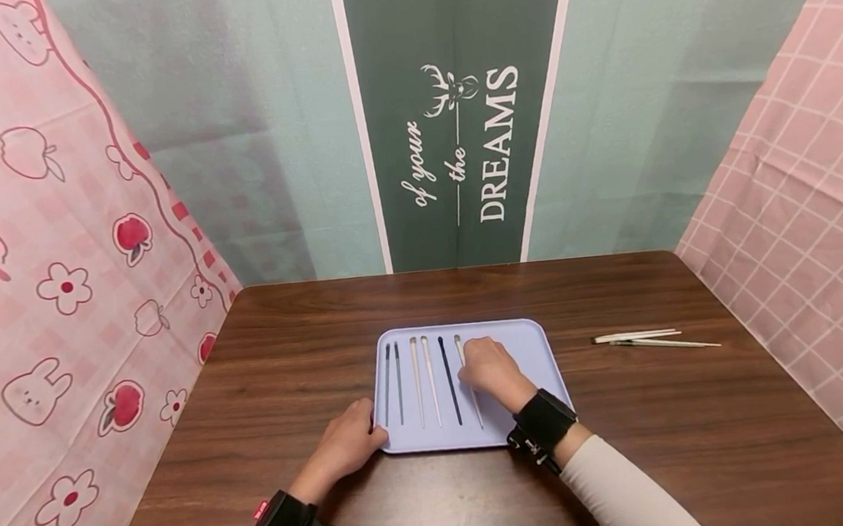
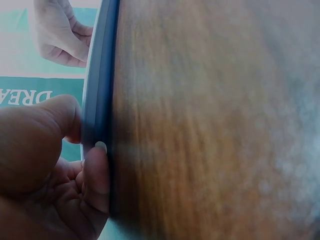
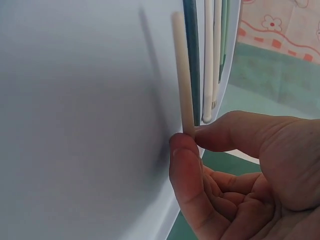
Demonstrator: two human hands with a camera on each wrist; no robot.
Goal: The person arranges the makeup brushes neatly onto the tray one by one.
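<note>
Our left grip (image 1: 350,438) clamps the near-left corner of the pale lavender rectangular tray (image 1: 529,355), so with our right grip (image 1: 493,369) pinching 1 slim cream stick (image 1: 475,404) mid-tray, we should align it with the slim dark-blue stick (image 1: 450,383) just left.

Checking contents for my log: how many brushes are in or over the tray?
6. From the head view's left: two grey brushes, two pale brushes and one dark brush lie in the tray; the right hand pinches another pale brush at right. None appears hidden.
</note>
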